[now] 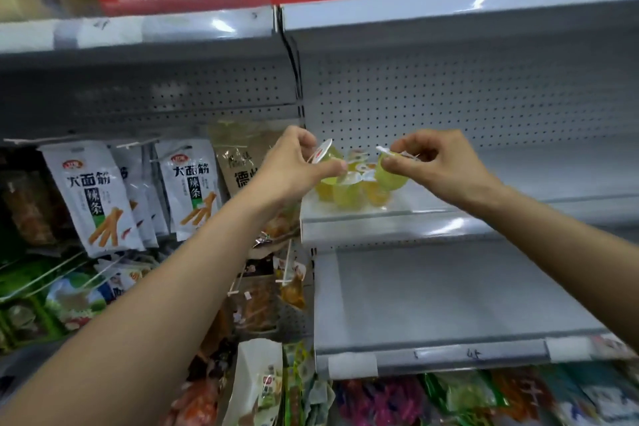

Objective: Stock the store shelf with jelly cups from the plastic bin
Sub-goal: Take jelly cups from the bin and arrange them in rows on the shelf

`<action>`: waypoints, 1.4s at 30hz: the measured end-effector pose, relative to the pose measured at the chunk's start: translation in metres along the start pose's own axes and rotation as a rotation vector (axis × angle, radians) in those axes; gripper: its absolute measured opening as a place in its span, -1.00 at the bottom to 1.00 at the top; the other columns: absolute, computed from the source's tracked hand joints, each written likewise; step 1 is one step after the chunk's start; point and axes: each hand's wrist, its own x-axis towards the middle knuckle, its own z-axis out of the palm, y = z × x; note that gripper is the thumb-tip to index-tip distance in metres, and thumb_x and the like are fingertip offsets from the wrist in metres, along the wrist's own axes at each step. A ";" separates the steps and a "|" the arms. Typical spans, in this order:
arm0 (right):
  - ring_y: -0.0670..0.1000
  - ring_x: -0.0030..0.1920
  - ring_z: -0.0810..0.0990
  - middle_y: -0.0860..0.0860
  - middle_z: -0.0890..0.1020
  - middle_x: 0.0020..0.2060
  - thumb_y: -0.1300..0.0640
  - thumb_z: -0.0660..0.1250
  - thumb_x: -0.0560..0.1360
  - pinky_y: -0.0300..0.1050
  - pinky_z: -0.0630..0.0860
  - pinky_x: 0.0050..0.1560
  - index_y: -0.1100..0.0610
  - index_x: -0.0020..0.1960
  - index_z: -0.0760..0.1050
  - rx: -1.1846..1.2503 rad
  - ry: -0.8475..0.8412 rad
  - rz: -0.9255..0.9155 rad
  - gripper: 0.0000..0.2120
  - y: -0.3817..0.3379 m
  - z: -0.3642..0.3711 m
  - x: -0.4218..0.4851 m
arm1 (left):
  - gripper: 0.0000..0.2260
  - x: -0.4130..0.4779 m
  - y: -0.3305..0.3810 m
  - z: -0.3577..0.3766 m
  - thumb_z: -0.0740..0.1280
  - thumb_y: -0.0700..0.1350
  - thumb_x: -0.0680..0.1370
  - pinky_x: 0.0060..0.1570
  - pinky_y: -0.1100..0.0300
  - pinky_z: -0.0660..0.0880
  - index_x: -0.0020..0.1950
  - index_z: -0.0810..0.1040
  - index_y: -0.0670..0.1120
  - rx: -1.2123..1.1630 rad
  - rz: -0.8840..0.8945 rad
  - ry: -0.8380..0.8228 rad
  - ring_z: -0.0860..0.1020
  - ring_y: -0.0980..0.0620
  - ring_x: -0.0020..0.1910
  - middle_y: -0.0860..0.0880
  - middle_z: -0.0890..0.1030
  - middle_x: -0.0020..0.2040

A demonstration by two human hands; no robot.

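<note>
Both forearms (193,252) stretch to the shelf (397,218). Left hand (294,166) fingers pinch a tilted jelly cup (328,153). Right hand (446,162) fingers pinch a green cup (390,175). Both are just above the cluster of cups (349,192), probably to be set down beside it.

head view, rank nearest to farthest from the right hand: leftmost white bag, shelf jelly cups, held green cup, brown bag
1. green cup, in the right hand grip
2. shelf jelly cups, just left
3. brown bag, left bay
4. leftmost white bag, far left
</note>
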 end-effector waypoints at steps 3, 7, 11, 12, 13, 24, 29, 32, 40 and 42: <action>-0.05 -0.25 0.51 0.08 0.65 -0.17 0.01 0.51 0.39 0.01 0.52 -0.15 0.12 -0.01 0.63 -0.013 0.038 0.006 -0.74 0.014 -0.010 0.035 | -0.57 0.041 0.004 0.009 0.55 0.11 0.36 0.03 0.11 0.51 0.09 0.50 -0.02 0.030 0.020 0.040 0.57 0.01 0.05 0.01 0.59 0.05; 0.02 -0.11 0.59 0.07 0.66 -0.10 0.05 0.50 0.41 0.07 0.54 0.04 0.14 0.01 0.61 -0.094 0.028 0.029 -0.76 0.049 -0.013 0.088 | -0.65 0.088 0.005 0.027 0.58 0.02 0.35 -0.10 0.17 0.51 0.05 0.58 -0.04 0.022 0.021 0.046 0.59 0.04 -0.02 0.01 0.64 -0.02; 0.10 0.04 0.60 0.11 0.65 0.03 0.06 0.49 0.42 -0.02 0.53 0.09 0.17 0.08 0.62 -0.244 -0.018 0.045 -0.72 0.091 -0.004 0.134 | -0.70 0.128 -0.004 0.045 0.60 -0.09 0.33 -0.21 0.23 0.50 0.01 0.63 -0.05 0.024 0.001 0.068 0.61 0.03 -0.09 0.00 0.66 -0.05; 0.08 0.06 0.59 0.11 0.65 0.06 0.08 0.48 0.44 -0.09 0.50 0.06 0.19 0.10 0.62 -0.279 -0.047 0.036 -0.71 0.100 0.000 0.143 | -0.70 0.136 -0.006 0.049 0.60 -0.09 0.33 -0.19 0.23 0.52 0.01 0.64 -0.04 0.030 0.000 0.074 0.62 0.05 -0.08 0.01 0.67 -0.04; 0.07 0.07 0.57 0.11 0.64 0.08 0.09 0.47 0.45 -0.16 0.45 0.04 0.20 0.13 0.61 -0.301 -0.075 0.030 -0.70 0.108 0.004 0.151 | -0.70 0.143 -0.008 0.052 0.60 -0.10 0.33 -0.16 0.23 0.54 0.02 0.65 -0.04 0.037 0.000 0.082 0.63 0.06 -0.05 0.02 0.67 -0.03; 0.09 0.17 0.56 0.11 0.59 0.19 0.12 0.49 0.40 -0.06 0.50 0.20 0.16 0.21 0.57 -0.335 -0.201 0.166 -0.60 0.162 0.043 0.199 | -0.66 0.178 -0.026 0.076 0.61 -0.11 0.32 0.06 0.18 0.57 0.06 0.65 0.00 0.023 -0.010 0.093 0.60 0.11 0.04 0.05 0.66 0.06; 0.07 0.17 0.55 0.09 0.59 0.19 0.09 0.48 0.41 -0.13 0.46 0.13 0.14 0.20 0.56 -0.334 -0.227 0.143 -0.62 0.172 0.045 0.200 | -0.66 0.181 -0.026 0.081 0.61 -0.09 0.31 0.11 0.07 0.58 0.04 0.66 0.00 0.010 -0.009 0.090 0.61 0.10 0.04 0.04 0.66 0.04; 0.08 0.29 0.44 0.08 0.49 0.31 -0.01 0.45 0.43 -0.14 0.35 0.23 0.05 0.30 0.49 -0.439 -0.326 0.119 -0.53 0.168 0.040 0.197 | -0.67 0.183 -0.024 0.084 0.61 -0.07 0.30 0.10 0.07 0.58 0.03 0.66 0.02 0.019 -0.011 0.074 0.61 0.11 0.02 0.06 0.66 0.02; -0.11 -0.06 0.53 -0.03 0.58 0.03 0.17 0.49 0.40 -0.38 0.45 -0.12 -0.06 0.35 0.42 0.026 -0.306 -0.124 -0.44 0.115 0.016 0.169 | -0.70 0.189 -0.011 0.099 0.61 0.00 0.30 -0.02 0.09 0.59 -0.06 0.60 0.07 0.000 -0.010 0.053 0.63 0.05 -0.05 0.03 0.66 -0.03; -0.03 -0.17 0.58 0.04 0.63 -0.08 0.25 0.50 0.39 -0.24 0.54 -0.15 0.04 0.28 0.47 0.109 -0.267 -0.111 -0.50 0.110 0.018 0.165 | -0.70 0.189 -0.007 0.105 0.59 -0.02 0.33 0.01 0.08 0.59 -0.03 0.58 0.02 -0.026 -0.009 0.054 0.63 0.03 -0.06 0.01 0.65 -0.03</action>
